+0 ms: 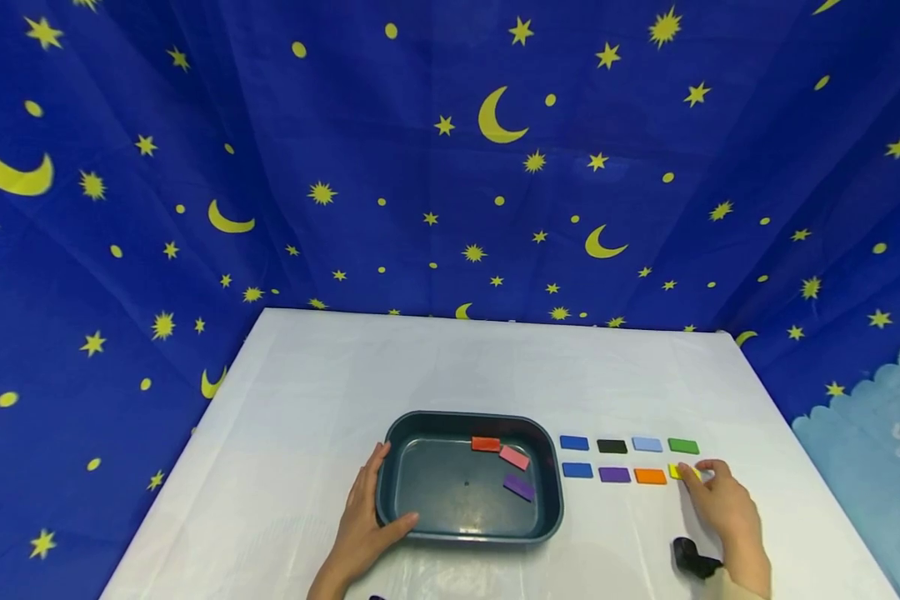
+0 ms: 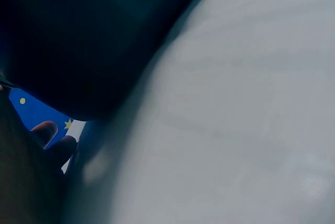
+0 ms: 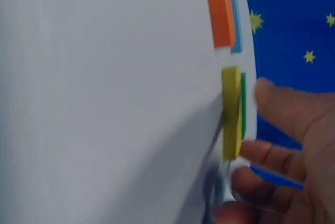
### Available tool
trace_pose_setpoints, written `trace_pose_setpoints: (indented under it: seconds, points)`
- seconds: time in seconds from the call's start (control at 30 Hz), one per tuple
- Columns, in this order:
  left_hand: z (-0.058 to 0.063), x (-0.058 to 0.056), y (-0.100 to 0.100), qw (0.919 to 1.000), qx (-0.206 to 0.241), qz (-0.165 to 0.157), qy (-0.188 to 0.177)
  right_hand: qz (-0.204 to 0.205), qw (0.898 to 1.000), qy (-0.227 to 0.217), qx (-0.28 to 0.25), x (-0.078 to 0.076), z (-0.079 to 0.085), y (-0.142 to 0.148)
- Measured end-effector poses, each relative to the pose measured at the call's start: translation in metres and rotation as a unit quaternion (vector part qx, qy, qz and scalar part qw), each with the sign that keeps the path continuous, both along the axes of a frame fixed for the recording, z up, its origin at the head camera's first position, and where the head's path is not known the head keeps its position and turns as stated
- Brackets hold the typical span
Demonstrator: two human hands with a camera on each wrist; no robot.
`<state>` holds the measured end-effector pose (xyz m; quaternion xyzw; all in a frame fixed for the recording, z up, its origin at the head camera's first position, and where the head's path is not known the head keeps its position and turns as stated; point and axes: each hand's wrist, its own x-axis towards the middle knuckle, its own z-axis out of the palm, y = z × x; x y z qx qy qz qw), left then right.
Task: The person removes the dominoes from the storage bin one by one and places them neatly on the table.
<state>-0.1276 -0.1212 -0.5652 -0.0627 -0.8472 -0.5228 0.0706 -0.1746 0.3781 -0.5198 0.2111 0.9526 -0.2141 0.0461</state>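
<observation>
A dark blue-grey plastic tray [image 1: 468, 537] stands on the table. Inside lie a red block [image 1: 485, 444], a pink block [image 1: 514, 457] and a purple block [image 1: 519, 487]. My left hand [image 1: 363, 521] holds the tray's near left corner, thumb over the near rim and fingers along the left side; in the left wrist view the dark tray wall hides part of this hold. At the right, my right hand [image 1: 726, 504] is over a yellow block [image 3: 230, 114]. In the right wrist view its thumb stands apart from the block, while a finger is at the block's near end.
Two rows of flat blocks lie right of the tray, among them a green block [image 1: 683, 446], an orange block [image 1: 650, 477] and a black block [image 1: 612, 446]. A black object [image 1: 693, 558] is by the right wrist. A blue star-and-moon curtain [image 1: 450, 167] surrounds the white table [image 1: 330, 367].
</observation>
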Motion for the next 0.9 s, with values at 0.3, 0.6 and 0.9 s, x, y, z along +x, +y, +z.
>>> trace_pose_setpoints:
  seconds: [0.3,0.6,0.9]
  points:
    - [-0.001,-0.001,-0.001,0.9998,-0.004,-0.002,0.020,0.073,0.991,0.106,0.043,-0.007,0.025,-0.056]
    - [-0.002,-0.002,-0.001,0.9999,-0.001,-0.006,0.015,0.236,0.950,0.201,0.044,-0.041,0.046,-0.130]
    - [-0.002,-0.002,0.000,0.9997,-0.001,-0.001,0.023,0.403,0.898,0.176,0.014,-0.052,0.064,-0.196]
